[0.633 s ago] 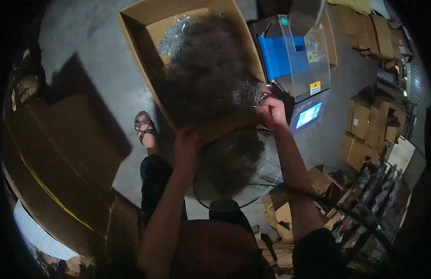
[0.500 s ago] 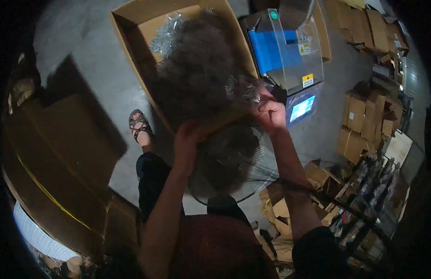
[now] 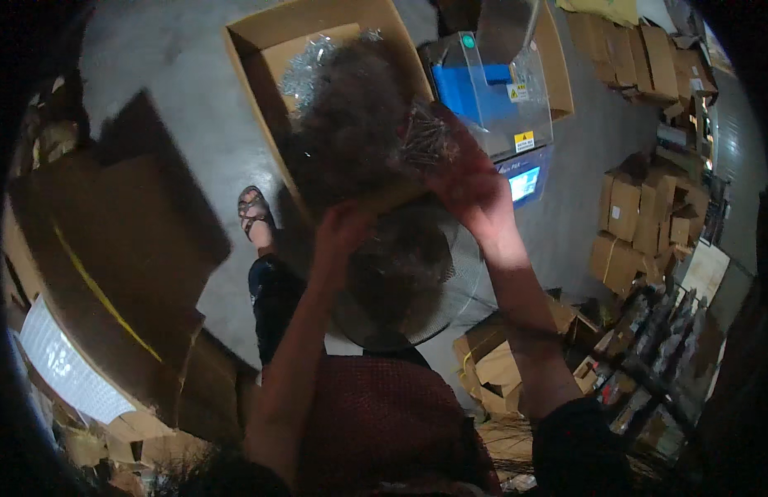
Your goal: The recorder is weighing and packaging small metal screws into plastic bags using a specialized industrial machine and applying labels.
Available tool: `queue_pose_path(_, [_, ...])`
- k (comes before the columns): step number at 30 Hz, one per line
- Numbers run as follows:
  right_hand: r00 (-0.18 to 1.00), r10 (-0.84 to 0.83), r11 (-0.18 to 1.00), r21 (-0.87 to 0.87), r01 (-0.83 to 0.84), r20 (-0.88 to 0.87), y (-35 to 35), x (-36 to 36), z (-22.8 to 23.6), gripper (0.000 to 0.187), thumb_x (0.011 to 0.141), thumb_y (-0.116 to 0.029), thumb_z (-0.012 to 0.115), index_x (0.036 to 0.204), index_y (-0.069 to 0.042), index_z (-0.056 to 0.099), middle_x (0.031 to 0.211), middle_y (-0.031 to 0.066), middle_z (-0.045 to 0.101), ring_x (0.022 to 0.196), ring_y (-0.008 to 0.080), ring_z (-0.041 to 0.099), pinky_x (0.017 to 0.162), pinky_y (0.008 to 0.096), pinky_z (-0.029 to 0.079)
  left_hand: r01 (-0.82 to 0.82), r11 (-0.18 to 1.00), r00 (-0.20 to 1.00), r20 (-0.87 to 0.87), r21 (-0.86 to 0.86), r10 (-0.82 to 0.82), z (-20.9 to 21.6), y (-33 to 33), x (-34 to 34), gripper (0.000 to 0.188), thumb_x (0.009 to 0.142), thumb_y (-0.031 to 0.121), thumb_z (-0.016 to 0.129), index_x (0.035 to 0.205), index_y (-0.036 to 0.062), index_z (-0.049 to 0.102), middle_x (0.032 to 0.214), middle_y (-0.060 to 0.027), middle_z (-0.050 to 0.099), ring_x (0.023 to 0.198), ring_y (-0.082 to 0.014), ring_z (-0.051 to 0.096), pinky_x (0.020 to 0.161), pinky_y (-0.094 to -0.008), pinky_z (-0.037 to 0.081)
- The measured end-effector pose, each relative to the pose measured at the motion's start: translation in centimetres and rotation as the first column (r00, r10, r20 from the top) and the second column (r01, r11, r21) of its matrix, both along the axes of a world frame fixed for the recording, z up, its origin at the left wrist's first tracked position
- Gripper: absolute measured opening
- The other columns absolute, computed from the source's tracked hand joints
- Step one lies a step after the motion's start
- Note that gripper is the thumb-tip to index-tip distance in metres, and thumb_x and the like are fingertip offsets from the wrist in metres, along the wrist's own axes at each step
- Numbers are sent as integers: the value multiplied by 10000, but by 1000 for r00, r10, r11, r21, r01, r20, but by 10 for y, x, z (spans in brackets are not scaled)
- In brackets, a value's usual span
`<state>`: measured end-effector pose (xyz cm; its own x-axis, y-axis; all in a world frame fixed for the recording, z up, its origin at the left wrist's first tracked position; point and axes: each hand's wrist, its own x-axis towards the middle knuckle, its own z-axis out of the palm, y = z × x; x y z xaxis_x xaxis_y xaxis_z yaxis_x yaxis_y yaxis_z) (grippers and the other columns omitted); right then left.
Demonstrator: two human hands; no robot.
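Note:
An open cardboard box (image 3: 264,112) lies ahead of me, with a heap of shiny clear plastic bags (image 3: 309,70) inside. A dark hazy blur covers much of its middle. My left hand (image 3: 347,228) is closed at the box's near edge, its fingertips deep in shadow. At the box's near right corner, my right hand (image 3: 475,195) is closed on a clear plastic bag (image 3: 427,137) that seems to hold thin metal pieces like screws or nails. Its fingers are partly lost in shadow.
A machine with a blue part (image 3: 458,91), clear cover and lit screen (image 3: 523,184) stands right of the box. Below my hands is a round mesh basket or stool (image 3: 463,290). Large cardboard (image 3: 111,240) stands at left; cardboard boxes (image 3: 637,207) pile up at right.
My right hand has moved left and turned, bringing the bag inward over the box's right side. My left hand stays by the near edge. The whole view has shifted slightly.

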<state>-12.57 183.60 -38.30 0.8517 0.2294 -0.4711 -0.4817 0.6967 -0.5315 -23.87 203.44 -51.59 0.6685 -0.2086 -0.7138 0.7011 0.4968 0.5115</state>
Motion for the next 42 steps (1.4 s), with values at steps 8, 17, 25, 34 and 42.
queue_pose_path(8, [940, 318, 894, -292, -340, -124, -2, -44, 27, 764, 752, 6, 620, 1475, -87, 390, 1222, 98, 618, 1181, 256, 573, 952, 373, 500, -59, 998, 996, 60, -12, 59, 62, 23, -8, 371, 918, 195, 637, 1246, 27, 590, 1185, -73, 640, 1056, -193, 640, 864, -318, 534])
queue_pose_path(17, [732, 576, 112, -852, -511, -363, -49, -13, -181, 631, 795, -135, 718, 1378, -3, 516, 1351, 162, 571, 1272, 276, 519, 1082, 357, 391, 138, 838, 990, -55, 527, -128, -59, 29, -68, 387, 932, 181, 629, 1263, 0, 542, 1164, -126, 623, 1109, -215, 598, 982, -334, 455])
queue_pose_path(25, [904, 347, -282, -947, -154, -251, -16, 49, -322, 845, 742, -317, 815, 1451, -54, 438, 1407, 197, 527, 1298, 330, 499, 1092, 453, 388, 81, 921, 993, -109, 382, -42, -25, 46, -27, 390, 938, 181, 613, 1276, 17, 512, 1124, -105, 617, 1015, -186, 611, 878, -319, 494])
queue_pose_path(34, [972, 68, 599, -771, -219, -223, -28, 13, -157, 345, 889, -161, 661, 1225, -84, 636, 906, -6, 658, 736, 126, 617, 613, 281, 493, 24, 960, 998, -56, 281, -9, -13, 57, -15, 332, 941, 197, 626, 1224, 37, 557, 1090, -63, 620, 944, -143, 618, 802, -277, 508])
queue_pose_path(42, [978, 205, 697, -707, -118, 39, -39, -25, -1, 395, 964, -260, 593, 1229, 33, 601, 1259, 83, 611, 971, 135, 611, 795, 246, 494, 51, 984, 960, 280, -169, -2, 90, -33, 74, 489, 909, 164, 662, 1349, 43, 487, 1244, -75, 591, 1081, -168, 607, 901, -323, 503])
